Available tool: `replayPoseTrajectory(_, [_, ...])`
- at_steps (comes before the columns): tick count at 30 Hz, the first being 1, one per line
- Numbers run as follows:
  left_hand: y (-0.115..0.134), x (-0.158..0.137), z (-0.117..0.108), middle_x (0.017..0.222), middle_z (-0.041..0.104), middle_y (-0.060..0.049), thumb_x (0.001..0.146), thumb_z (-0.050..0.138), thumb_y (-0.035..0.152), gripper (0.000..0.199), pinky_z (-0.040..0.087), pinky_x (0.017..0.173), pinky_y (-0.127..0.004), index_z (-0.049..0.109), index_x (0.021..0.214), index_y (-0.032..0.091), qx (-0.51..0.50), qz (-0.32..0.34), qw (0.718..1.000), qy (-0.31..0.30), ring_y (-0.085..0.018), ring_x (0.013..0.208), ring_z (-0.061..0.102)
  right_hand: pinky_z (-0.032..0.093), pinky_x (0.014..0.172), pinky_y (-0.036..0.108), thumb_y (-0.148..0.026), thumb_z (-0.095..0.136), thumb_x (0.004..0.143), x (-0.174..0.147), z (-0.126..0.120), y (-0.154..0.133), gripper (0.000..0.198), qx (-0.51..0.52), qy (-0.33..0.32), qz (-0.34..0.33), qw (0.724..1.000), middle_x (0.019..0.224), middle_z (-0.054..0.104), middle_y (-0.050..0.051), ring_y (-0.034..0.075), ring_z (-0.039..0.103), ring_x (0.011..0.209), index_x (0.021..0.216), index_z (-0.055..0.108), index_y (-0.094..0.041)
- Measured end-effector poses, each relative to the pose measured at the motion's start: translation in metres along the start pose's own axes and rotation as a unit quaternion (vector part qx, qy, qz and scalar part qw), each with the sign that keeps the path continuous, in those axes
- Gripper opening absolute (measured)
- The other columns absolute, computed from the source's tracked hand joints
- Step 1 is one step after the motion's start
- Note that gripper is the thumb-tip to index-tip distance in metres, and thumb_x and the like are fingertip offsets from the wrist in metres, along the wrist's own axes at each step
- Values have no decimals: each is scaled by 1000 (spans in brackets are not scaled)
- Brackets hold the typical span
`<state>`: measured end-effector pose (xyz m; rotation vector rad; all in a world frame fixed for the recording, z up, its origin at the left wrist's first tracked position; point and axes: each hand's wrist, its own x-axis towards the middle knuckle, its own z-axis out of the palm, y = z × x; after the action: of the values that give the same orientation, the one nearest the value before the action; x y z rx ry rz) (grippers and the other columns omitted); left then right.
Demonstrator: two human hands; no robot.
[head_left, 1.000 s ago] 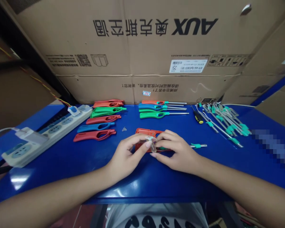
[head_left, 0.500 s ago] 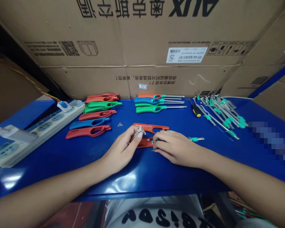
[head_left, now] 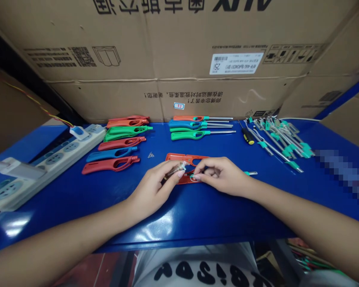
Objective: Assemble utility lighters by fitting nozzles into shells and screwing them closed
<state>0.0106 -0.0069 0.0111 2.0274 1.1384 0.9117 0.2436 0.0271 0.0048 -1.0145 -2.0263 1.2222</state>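
In my left hand (head_left: 149, 189) is a small lighter gas tank (head_left: 171, 172) with a whitish valve end, held between thumb and fingers. My right hand (head_left: 227, 175) is closed in a pinch on a thin white wire (head_left: 193, 179) at the nearer orange-red lighter shell half (head_left: 184, 180). Beyond it lies another orange-red shell half (head_left: 179, 157), partly behind my fingers. A metal lighter tube (head_left: 253, 173) with a teal part sticks out past my right hand; its inner end is hidden.
Coloured handle shells (head_left: 110, 164) lie at left beside small screws (head_left: 150, 155) and a power strip (head_left: 52, 159). Assembled lighters (head_left: 187, 136) lie at the back. A screwdriver (head_left: 247, 136) and a pile of metal tube assemblies (head_left: 279, 139) are at right, before a cardboard wall (head_left: 107, 95).
My right hand has lifted and turned, its fingertips now pinching at the wire above the nearer shell. My left hand has shifted slightly right with the gas tank, which shows more now.
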Motion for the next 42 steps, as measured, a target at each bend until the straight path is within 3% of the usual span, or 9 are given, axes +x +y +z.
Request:
replayPoseTrajectory(3, [-2,2,1,126,68,-5,103,50,30,29,47,97,-28,62,128,21,16,25,999,-16,-19,114,63,37,45,17,-35,69,88,1,-2,1,22,67,-12,32,997,64,60,-2,5,48,48,87,67,-14])
replayPoseTrajectory(6, [-3,2,2,103,72,-4,102,50,32,34,51,78,-27,55,134,20,16,8,999,-38,-17,90,67,42,38,18,-40,69,88,1,-2,2,29,88,-32,59,994,55,57,-4,7,51,41,93,70,-12])
replayPoseTrajectory(8, [-2,2,2,83,67,1,102,50,33,28,48,64,-24,54,126,19,4,-14,999,-46,-14,71,63,49,38,20,-45,69,87,0,-2,4,34,97,-41,61,993,57,58,-3,9,55,42,96,72,-11])
replayPoseTrajectory(11, [0,2,2,82,65,2,103,50,34,17,47,64,-23,55,110,19,-18,-27,999,-44,-13,72,61,56,41,22,-46,70,87,0,-2,5,37,117,-40,41,991,66,61,0,9,59,45,97,73,-11])
replayPoseTrajectory(23, [-1,3,0,98,72,0,101,55,29,11,51,77,-24,58,107,21,-39,-16,996,-77,-13,87,69,55,38,16,-37,68,91,-2,-3,2,25,106,-62,-14,992,80,58,0,5,60,49,94,75,-13])
replayPoseTrajectory(34, [1,3,-1,95,72,0,101,54,30,11,52,74,-25,59,107,21,-23,-11,996,-84,-15,81,69,52,36,18,-45,67,90,0,-3,5,33,114,-51,35,992,69,59,-1,7,55,44,96,70,-13])
replayPoseTrajectory(42, [2,4,-1,98,73,-1,100,56,30,11,53,77,-26,60,105,20,-29,-14,996,-85,-15,83,69,47,34,18,-45,66,91,-1,-3,7,32,107,-47,26,993,72,61,0,6,53,43,95,70,-13])
